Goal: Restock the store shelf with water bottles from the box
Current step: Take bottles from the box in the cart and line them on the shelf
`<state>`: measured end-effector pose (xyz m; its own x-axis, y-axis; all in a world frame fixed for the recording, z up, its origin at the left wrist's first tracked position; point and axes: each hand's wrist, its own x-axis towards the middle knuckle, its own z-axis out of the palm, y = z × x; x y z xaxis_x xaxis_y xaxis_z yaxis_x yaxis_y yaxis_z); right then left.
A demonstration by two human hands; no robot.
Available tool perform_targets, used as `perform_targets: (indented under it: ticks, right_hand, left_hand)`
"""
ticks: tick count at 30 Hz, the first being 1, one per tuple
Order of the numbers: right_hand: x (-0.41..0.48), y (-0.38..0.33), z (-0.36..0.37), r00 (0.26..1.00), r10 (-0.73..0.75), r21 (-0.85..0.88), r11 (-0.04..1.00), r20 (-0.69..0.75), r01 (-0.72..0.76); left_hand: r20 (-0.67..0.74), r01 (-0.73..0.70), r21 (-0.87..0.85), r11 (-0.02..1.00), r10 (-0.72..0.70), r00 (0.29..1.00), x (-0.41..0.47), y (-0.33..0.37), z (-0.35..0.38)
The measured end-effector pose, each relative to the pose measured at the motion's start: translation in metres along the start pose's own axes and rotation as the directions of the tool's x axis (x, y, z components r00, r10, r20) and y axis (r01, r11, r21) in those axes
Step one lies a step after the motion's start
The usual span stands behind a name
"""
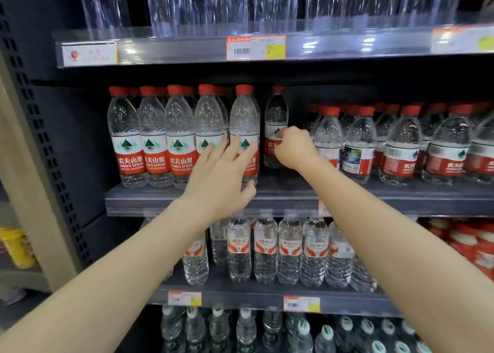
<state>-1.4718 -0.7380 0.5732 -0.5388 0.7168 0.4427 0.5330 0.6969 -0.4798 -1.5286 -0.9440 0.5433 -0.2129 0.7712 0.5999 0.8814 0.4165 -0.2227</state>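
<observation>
A dark store shelf (pixel 280 197) crosses mid-frame, carrying red-capped water bottles. The left hand (pixel 222 176) spreads over the front bottle (pixel 244 128). The right hand (pixel 294 146) pinches a bottle set further back (pixel 276 112).

bottle row (pixel 181 136) on shelf (pixel 294 192), lone bottle (pixel 275 117) right

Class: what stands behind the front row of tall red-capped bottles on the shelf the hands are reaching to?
Behind the front row, more red caps peek through the gaps, so at least a second row stands there. Its depth is hidden. The left hand covers part of the front labels.
</observation>
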Motion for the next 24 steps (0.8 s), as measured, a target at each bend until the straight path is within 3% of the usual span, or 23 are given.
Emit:
perform_targets:
  ticks: [6,12,16,20,24]
  right_hand:
    - [-0.037,0.018,-0.012,0.988,-0.115,-0.148,0.980,0.105,0.130]
    - [-0.056,0.021,-0.032,0.996,-0.004,-0.238,0.971,0.085,0.024]
    - [-0.066,0.007,-0.068,0.975,0.045,-0.201,0.979,0.217,0.000]
    - [-0.079,-0.005,-0.132,0.896,0.143,-0.235,0.971,0.421,-0.044]
    - [-0.095,-0.014,-0.226,0.844,0.226,-0.293,0.952,0.486,-0.086]
  left_hand:
    - [0.038,0.015,0.012,1.000,-0.015,0.999,-0.008,0.008,-0.001]
    - [0.036,-0.035,-0.098,0.995,0.038,0.999,0.003,0.027,-0.023]
    - [0.202,-0.008,-0.046,0.999,0.017,0.979,0.021,0.028,-0.061]
    - [0.345,0.032,-0.051,0.998,-0.012,0.939,0.035,0.034,-0.111]
    - [0.448,0.033,-0.105,0.994,0.018,0.894,0.058,0.058,-0.193]
